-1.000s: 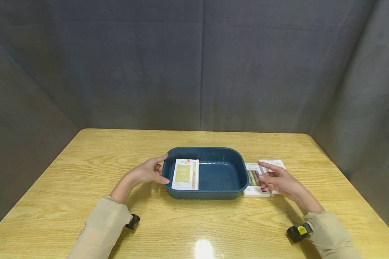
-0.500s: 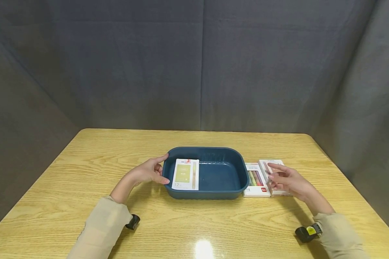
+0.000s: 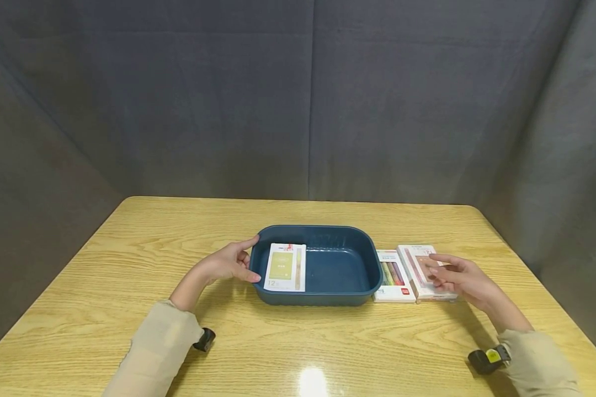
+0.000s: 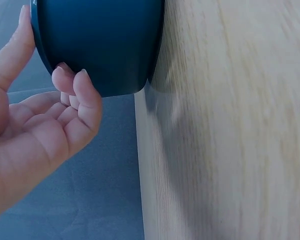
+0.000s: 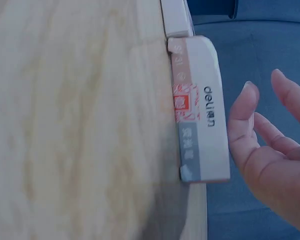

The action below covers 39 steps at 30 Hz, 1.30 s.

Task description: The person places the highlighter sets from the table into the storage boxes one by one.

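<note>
My left hand [image 3: 228,263] holds the left end of a dark blue plastic tub [image 3: 335,270], thumb and forefinger spread along the rim. In the left wrist view the other fingers [image 4: 87,97] curl against the tub's outer wall. A white and yellow-green pen box [image 3: 285,267] marked 12 lies inside the tub, at its left. My right hand [image 3: 459,280] hovers over a white and pink pen box [image 3: 419,264], fingers loosely bent and gripping nothing. The right wrist view shows that box's end [image 5: 200,112], lettered "deli". Between it and the tub lies a white box with coloured pens [image 3: 392,275].
Everything stands on a wood-grain table [image 3: 288,342] with rounded far corners. Dark grey cloth [image 3: 218,110] hangs behind it and along both sides. The tub's right end is right beside the box with coloured pens.
My right hand has moved right, from over the box with coloured pens to the right part of the white and pink box, uncovering both more. The left hand stays at the tub.
</note>
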{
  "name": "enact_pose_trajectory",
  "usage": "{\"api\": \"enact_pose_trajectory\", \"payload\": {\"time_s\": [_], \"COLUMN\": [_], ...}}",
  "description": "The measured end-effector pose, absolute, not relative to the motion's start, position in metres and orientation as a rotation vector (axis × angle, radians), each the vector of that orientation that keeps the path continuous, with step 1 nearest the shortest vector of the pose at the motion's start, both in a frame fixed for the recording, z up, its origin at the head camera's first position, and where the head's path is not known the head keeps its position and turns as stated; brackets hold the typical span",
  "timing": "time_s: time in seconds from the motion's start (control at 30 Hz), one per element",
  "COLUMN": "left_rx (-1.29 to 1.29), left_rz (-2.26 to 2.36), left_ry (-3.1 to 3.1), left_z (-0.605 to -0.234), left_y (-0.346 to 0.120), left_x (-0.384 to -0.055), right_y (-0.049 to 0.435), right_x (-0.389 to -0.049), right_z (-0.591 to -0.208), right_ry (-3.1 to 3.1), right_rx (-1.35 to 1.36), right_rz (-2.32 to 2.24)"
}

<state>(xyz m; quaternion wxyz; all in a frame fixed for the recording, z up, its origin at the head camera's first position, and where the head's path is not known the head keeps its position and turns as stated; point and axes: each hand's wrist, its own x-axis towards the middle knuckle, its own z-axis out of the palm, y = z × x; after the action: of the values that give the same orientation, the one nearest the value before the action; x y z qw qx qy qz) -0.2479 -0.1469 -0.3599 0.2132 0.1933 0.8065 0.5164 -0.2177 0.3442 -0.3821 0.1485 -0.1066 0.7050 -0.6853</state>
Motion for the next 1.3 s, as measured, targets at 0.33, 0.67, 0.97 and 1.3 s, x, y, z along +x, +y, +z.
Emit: {"api": "enact_pose_trajectory", "payload": {"time_s": [0.33,0.67,0.97,1.3], "left_rx": [0.543,0.543,0.529,0.513], "left_rz": [1.407,1.424,1.416,1.424], "left_ry": [2.262,2.246,2.251,2.240], "left_z": [-0.360,-0.360,-0.360,-0.357], "left_y": [-0.147,-0.147,-0.147,-0.146], "left_x": [-0.248,-0.248,-0.247,-0.245], "right_y": [0.354,0.363,0.373,0.379], "right_x": [-0.215,-0.213,-0.211,-0.211], "right_z": [-0.382,-0.381,-0.384,-0.381], "right_ry": [2.015,2.050,2.088,2.082], "right_rx": [-0.267,-0.252,-0.235,-0.218], "right_rz": [-2.004,-1.984,-1.949,-1.852]}}
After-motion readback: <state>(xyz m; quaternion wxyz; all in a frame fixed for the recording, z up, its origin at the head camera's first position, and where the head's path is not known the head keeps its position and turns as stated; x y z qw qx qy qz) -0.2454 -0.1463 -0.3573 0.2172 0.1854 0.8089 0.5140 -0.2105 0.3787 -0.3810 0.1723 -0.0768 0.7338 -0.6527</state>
